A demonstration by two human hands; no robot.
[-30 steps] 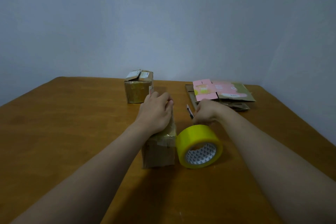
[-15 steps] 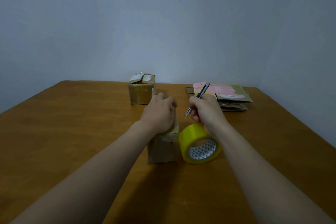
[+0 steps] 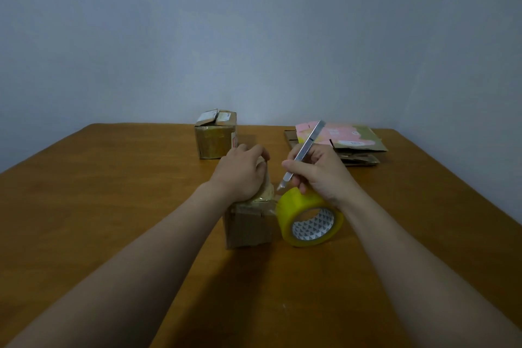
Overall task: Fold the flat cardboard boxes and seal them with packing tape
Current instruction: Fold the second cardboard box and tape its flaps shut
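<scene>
Beside the tape roll [image 3: 293, 205], cutter [image 3: 308, 143] now lower, gripped in right hand [image 3: 323, 174], left hand [image 3: 240, 175] curled over box [image 3: 248, 224].

One wide-angle view only, from the person's head. It faces forward and slightly down across the table [image 3: 113, 206] toward the wall [image 3: 254, 37] behind.

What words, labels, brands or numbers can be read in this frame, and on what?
None is legible.
White labels on the far box: too blurred to read.
Pink flat cardboard: its print is too small to read.
Tape roll: the core shows a triangle pattern, no words.
</scene>
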